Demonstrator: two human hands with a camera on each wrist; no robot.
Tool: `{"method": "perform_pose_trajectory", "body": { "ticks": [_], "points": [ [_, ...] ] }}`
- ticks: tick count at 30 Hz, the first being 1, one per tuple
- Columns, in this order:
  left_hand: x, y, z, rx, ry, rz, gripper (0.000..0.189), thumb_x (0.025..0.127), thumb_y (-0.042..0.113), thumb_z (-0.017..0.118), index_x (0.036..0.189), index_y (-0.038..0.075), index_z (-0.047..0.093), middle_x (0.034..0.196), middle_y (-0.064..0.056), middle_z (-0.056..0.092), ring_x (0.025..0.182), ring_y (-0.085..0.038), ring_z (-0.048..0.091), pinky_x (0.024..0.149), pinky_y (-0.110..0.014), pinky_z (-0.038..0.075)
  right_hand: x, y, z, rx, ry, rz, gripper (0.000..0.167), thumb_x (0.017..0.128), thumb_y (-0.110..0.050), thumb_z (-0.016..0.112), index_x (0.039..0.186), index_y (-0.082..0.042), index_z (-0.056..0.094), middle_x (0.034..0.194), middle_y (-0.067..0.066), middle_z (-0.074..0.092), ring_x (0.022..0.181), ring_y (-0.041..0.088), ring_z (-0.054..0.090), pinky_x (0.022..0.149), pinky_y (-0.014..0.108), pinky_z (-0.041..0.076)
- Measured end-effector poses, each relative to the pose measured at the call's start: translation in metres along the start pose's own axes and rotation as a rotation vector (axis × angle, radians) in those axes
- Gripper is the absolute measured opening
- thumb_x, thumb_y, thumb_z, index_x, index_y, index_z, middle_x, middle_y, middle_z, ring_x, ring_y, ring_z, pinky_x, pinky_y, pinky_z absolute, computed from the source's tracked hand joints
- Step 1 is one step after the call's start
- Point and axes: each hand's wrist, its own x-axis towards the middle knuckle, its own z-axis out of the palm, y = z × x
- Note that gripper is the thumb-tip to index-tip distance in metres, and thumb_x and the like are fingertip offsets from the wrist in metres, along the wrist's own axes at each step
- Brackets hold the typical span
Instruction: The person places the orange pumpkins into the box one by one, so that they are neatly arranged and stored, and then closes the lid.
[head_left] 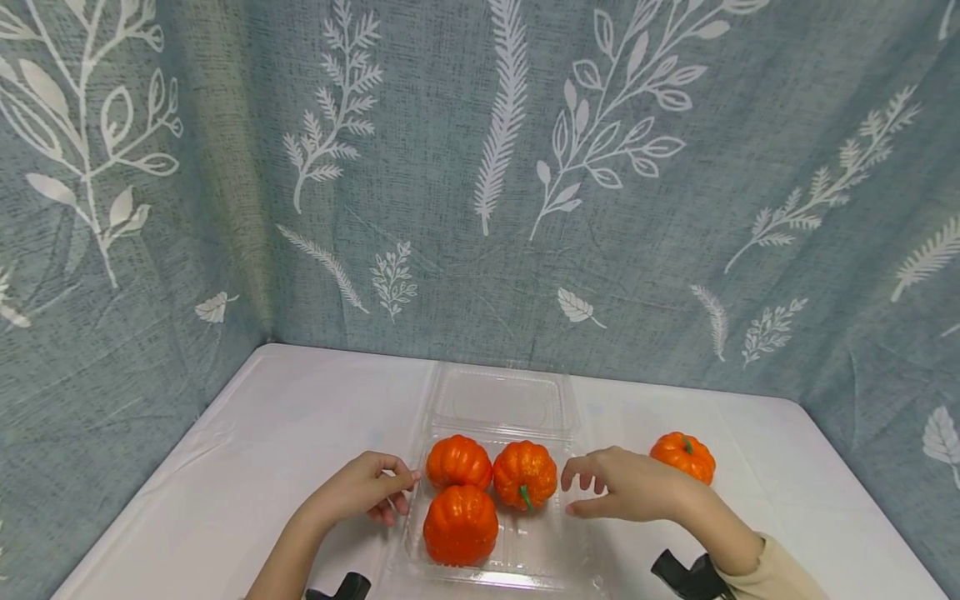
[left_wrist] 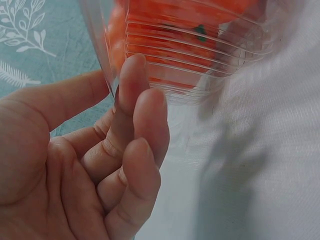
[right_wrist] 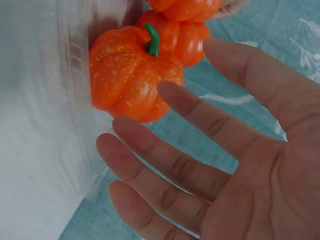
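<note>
A clear plastic clamshell container stands with its lid folded back. In it sit three small orange toy pumpkins: one at back left, one with a green stem at right, and one at front left. My left hand pinches the container's left rim between thumb and fingers; the thumb tip is hidden behind the plastic in the left wrist view. Over the right side, my right hand spreads its fingers loosely, holding nothing, near the stemmed pumpkin.
Another orange pumpkin lies on the white table, behind my right forearm and outside the container. A blue-green curtain with white leaf prints hangs behind the table and along both sides.
</note>
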Motion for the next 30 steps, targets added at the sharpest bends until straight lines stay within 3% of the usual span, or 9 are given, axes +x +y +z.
{"method": "perform_pose_trajectory", "body": {
  "ticks": [19, 30],
  "points": [
    [0.0, 0.002, -0.001, -0.002, -0.002, -0.011, 0.03, 0.092, 0.026, 0.056, 0.083, -0.002, 0.06, 0.062, -0.005, 0.062, 0.046, -0.01, 0.052, 0.049, -0.028, 0.05, -0.021, 0.022, 0.007, -0.048, 0.172, 0.048, 0.032, 0.083, -0.041, 0.065, 0.101, -0.016, 0.06, 0.095, -0.004, 0.063, 0.085, 0.017, 0.058, 0.065, 0.027, 0.048],
    [0.002, 0.003, -0.001, 0.005, 0.003, -0.014, 0.03, 0.092, 0.027, 0.056, 0.081, -0.001, 0.06, 0.062, -0.004, 0.062, 0.047, -0.009, 0.053, 0.049, -0.027, 0.049, -0.04, 0.038, 0.016, -0.065, 0.324, 0.28, 0.031, 0.08, -0.039, 0.069, 0.103, -0.02, 0.06, 0.099, -0.003, 0.062, 0.087, 0.016, 0.06, 0.059, 0.028, 0.044]
  ]
}}
